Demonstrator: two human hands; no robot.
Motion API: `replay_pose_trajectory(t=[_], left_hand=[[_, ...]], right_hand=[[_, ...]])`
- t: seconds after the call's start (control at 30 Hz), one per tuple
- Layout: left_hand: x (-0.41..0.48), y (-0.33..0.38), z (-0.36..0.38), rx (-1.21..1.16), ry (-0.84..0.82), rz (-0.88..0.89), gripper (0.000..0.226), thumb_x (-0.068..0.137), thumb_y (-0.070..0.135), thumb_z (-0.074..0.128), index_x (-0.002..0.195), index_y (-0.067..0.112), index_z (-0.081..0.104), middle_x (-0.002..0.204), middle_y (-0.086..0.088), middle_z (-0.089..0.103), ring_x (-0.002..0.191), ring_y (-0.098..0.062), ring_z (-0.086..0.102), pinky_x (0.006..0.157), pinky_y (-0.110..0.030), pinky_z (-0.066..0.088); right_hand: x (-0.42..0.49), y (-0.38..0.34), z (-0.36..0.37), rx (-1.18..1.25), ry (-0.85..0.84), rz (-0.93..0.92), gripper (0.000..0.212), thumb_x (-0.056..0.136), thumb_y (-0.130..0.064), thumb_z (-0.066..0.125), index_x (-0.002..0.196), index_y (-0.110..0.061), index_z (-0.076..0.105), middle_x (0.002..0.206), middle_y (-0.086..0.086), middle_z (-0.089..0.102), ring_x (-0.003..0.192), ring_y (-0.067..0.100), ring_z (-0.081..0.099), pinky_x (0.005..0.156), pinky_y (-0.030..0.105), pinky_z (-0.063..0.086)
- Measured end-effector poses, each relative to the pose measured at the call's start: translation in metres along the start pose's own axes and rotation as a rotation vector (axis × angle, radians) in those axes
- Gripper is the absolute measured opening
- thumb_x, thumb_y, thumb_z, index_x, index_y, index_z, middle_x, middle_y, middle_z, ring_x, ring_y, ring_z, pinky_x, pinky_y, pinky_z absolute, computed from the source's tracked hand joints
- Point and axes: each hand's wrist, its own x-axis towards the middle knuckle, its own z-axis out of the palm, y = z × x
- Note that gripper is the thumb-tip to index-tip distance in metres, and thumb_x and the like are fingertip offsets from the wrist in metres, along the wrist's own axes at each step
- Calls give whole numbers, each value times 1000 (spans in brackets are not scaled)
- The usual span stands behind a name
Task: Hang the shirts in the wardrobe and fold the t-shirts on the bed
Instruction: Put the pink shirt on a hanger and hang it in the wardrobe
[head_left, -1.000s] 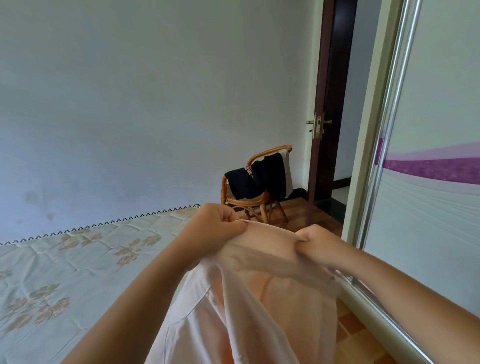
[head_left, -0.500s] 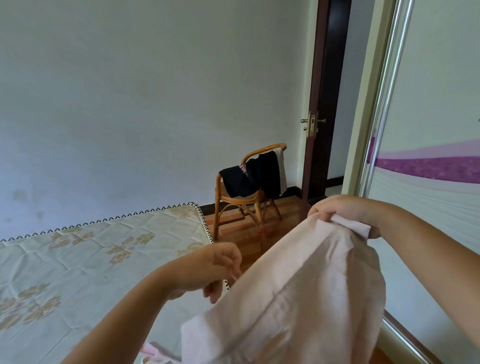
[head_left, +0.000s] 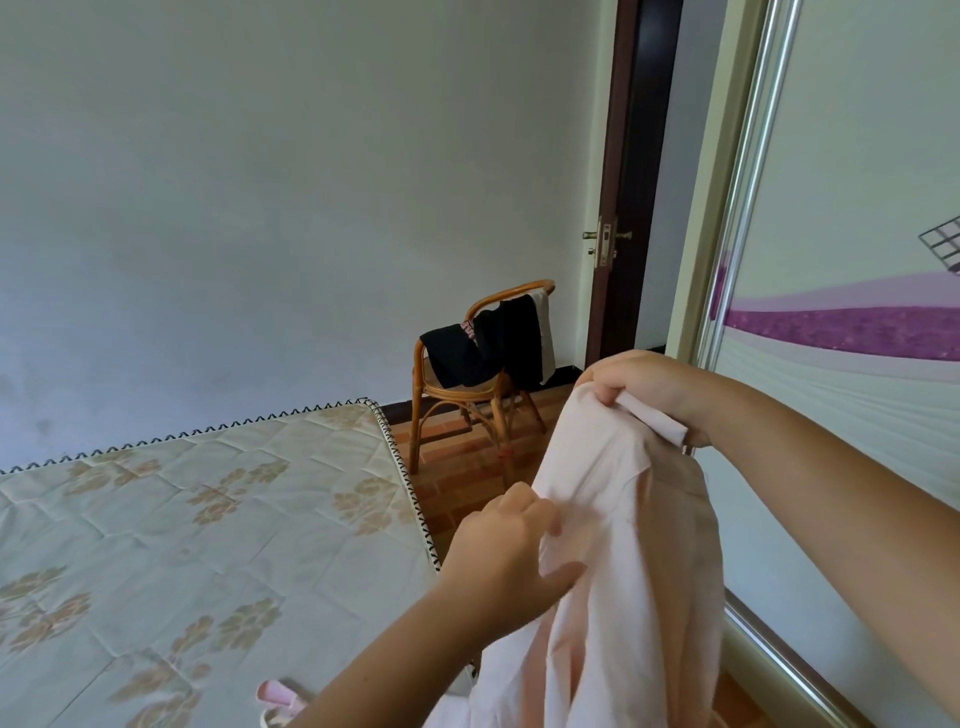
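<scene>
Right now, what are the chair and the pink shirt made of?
The chair looks like rattan or cane, glossy orange-brown: bent round poles, woven seat. The pink shirt looks like thin woven cloth, maybe cotton, matt: it creases and drapes softly.

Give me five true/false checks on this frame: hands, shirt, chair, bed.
1. The right hand grips the top of the shirt. True.
2. The left hand is off the shirt. False: it pinches the fabric lower down.
3. Dark clothes hang over the chair. True.
4. The chair stands on the bed. False: it stands on the floor, beyond the bed's corner.
5. The shirt lies flat on the bed. False: both hands hold it up, and it hangs beside the bed.
</scene>
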Motion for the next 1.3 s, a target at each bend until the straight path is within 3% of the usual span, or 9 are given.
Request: replay_pose_trajectory(t=[0.17, 0.33, 0.4, 0.5, 0.67, 0.87, 0.97, 1.1, 1.3], left_hand=[[12, -7, 8, -26, 148, -99, 15, 93, 36, 52, 90, 27, 40, 93, 12, 46, 78, -6, 47, 67, -13, 43], [18, -5, 15, -41, 110, -97, 16, 94, 33, 50, 105, 22, 53, 95, 11, 49, 80, -7, 49, 66, -10, 42], [20, -5, 17, -53, 133, -104, 9, 94, 27, 48, 86, 22, 46, 84, 9, 48, 69, -8, 45, 60, -13, 38], [22, -12, 13, -56, 214, -114, 30, 90, 15, 50, 68, 25, 30, 65, 10, 38, 56, -8, 36, 49, -17, 28], [26, -28, -18, 9, 383, -71, 17, 85, 6, 50, 84, 16, 36, 73, 4, 47, 60, -17, 43, 46, -20, 22], [26, -19, -40, 107, 503, 138, 14, 66, 7, 54, 74, 11, 44, 62, 8, 33, 41, -4, 16, 44, -9, 4], [27, -11, -45, 179, 509, 155, 13, 66, 5, 55, 74, 10, 47, 62, 8, 30, 40, -4, 10, 47, -9, -1], [29, -11, -47, 238, 473, 139, 16, 65, 5, 61, 73, 10, 47, 56, -1, 46, 40, -9, 22, 44, -9, 0], [28, -19, -53, 317, 420, 71, 36, 57, -9, 81, 74, 5, 52, 60, -6, 47, 38, -10, 21, 38, -12, 2]], right_hand=[[-4, 3, -9, 31, -21, -50, 27, 76, -11, 45, 91, -19, 66, 95, 16, 58, 84, 29, 54, 63, 30, 42], [-6, 5, -9, 45, -20, -58, 25, 79, -15, 45, 94, -17, 65, 96, 16, 58, 83, 28, 55, 63, 30, 44], [-6, 4, -10, 60, -13, -45, 26, 80, -14, 45, 97, -15, 64, 94, 15, 57, 81, 27, 55, 62, 29, 43], [-6, 4, -14, 61, 8, -42, 29, 79, -8, 42, 96, -14, 65, 96, 15, 58, 84, 29, 55, 65, 29, 43], [-6, 16, -21, -139, 91, -77, 31, 76, 10, 41, 73, -11, 63, 87, 6, 55, 86, 23, 49, 66, 26, 40], [-3, 39, 3, -531, 15, -130, 26, 88, -2, 49, 76, -25, 55, 87, -6, 54, 85, 14, 53, 64, 20, 40], [-10, 29, 27, -344, 84, -356, 19, 89, -11, 54, 87, -30, 54, 95, -9, 56, 92, 11, 55, 72, 21, 42], [-27, 10, 56, -207, -81, -515, 27, 88, -18, 60, 88, -42, 48, 93, -19, 56, 91, -1, 54, 77, 15, 44], [-24, 19, 85, -375, 26, -528, 18, 89, -20, 59, 84, -32, 47, 80, -14, 49, 74, 5, 53, 66, 11, 45]])
